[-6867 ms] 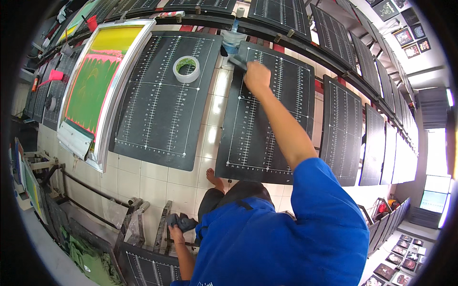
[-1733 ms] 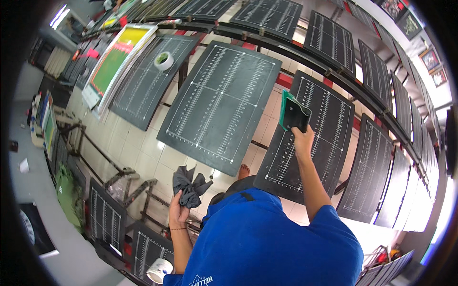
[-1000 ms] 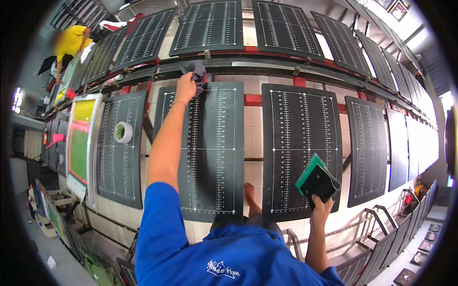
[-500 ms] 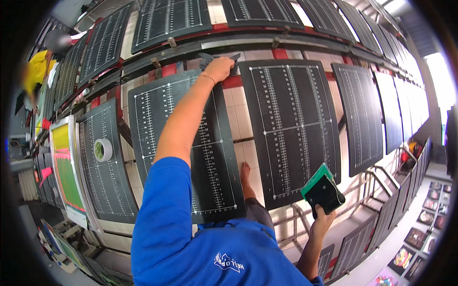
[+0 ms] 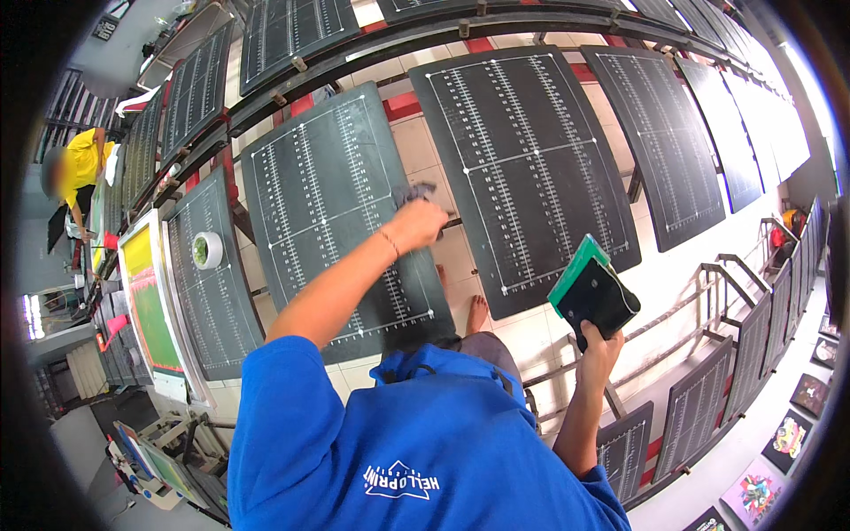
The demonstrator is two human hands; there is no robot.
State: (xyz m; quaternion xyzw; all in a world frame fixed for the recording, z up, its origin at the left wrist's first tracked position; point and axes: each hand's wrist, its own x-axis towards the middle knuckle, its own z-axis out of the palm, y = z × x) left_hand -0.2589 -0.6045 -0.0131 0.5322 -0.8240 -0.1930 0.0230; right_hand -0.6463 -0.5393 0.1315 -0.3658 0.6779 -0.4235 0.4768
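My left hand (image 5: 419, 225) is closed around a crumpled dark grey cloth (image 5: 413, 192) at the right-hand edge of a dark flat board (image 5: 292, 212). White ruler lines and dots mark the board's face. My fingers are partly hidden, and I cannot tell how much of the cloth touches the board. On the right, my right hand (image 5: 600, 347) grips a black, folded-looking flat piece with a green strip (image 5: 595, 299) along its far left side. It is held above the near right corner of a second marked board (image 5: 531, 177).
A roll of tape (image 5: 207, 251) lies on the left board (image 5: 212, 301). Beside it stands a framed screen (image 5: 152, 301) in yellow and green. Several more boards line metal rails (image 5: 354, 66). A person in a yellow top (image 5: 81, 164) is at far left. My bare foot (image 5: 478, 311) shows between boards.
My left hand has drawn the cloth from the board's far edge back toward me, along its right side. My right hand keeps its hold on the black and green piece. The view has shifted slightly.
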